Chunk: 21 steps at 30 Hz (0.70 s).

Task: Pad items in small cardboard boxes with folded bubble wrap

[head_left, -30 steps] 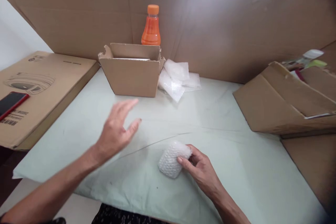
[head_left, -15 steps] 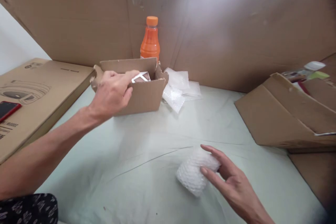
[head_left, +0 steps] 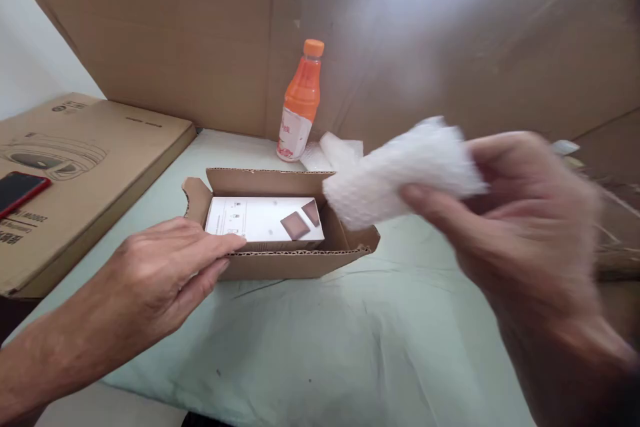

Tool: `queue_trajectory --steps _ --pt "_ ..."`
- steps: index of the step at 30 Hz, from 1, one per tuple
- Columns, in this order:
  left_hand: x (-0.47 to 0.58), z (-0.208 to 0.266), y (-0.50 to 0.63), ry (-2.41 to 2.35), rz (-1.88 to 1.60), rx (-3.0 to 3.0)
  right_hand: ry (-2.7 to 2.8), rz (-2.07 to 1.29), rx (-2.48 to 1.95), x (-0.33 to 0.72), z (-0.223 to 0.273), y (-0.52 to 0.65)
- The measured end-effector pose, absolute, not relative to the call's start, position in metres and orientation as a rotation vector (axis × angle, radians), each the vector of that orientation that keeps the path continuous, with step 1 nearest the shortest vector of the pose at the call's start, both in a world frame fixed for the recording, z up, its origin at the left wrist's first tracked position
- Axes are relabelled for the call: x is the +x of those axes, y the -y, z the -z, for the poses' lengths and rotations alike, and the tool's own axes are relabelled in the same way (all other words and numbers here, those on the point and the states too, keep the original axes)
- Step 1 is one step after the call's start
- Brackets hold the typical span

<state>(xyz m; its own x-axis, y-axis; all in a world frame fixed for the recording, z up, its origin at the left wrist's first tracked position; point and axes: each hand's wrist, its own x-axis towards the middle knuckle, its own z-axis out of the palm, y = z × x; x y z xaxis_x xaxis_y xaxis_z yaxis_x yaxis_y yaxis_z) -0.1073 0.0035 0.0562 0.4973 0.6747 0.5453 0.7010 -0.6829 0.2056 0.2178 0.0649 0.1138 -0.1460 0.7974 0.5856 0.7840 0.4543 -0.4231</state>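
My left hand [head_left: 170, 267] grips the near wall of an open cardboard box [head_left: 290, 265], fingers on top and thumb against the outside. Inside that box lies a white printed carton [head_left: 260, 217] with brown squares on its top, taking up the left and middle part. Raised above the box's right end is a bubble-wrapped bundle [head_left: 400, 173], pinched between the thumb and fingers of my right hand [head_left: 525, 233]. Whatever the wrap encloses is hidden.
Behind the box stands an orange drink bottle [head_left: 301, 103], beside loose bubble wrap [head_left: 340, 152]. A flat cardboard carton [head_left: 95, 167] lies on the left with a red-edged phone [head_left: 20, 190] on it. Tall cardboard [head_left: 200, 33] walls the back.
My right hand has lifted the bubble-wrapped bundle off the cloth to above the box. The box has come nearer and now shows its inside. My left hand has moved down with it.
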Motion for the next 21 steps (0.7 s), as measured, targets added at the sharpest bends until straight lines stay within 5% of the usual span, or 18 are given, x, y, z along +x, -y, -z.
queue_trajectory --steps 7,21 --pt "-0.098 -0.045 0.0 1.1 1.053 -2.651 2.353 0.211 -1.751 0.182 -0.111 -0.088" --pt "-0.098 -0.035 0.001 1.064 1.119 -2.561 2.653 0.621 -1.911 0.144 -0.124 -0.087"
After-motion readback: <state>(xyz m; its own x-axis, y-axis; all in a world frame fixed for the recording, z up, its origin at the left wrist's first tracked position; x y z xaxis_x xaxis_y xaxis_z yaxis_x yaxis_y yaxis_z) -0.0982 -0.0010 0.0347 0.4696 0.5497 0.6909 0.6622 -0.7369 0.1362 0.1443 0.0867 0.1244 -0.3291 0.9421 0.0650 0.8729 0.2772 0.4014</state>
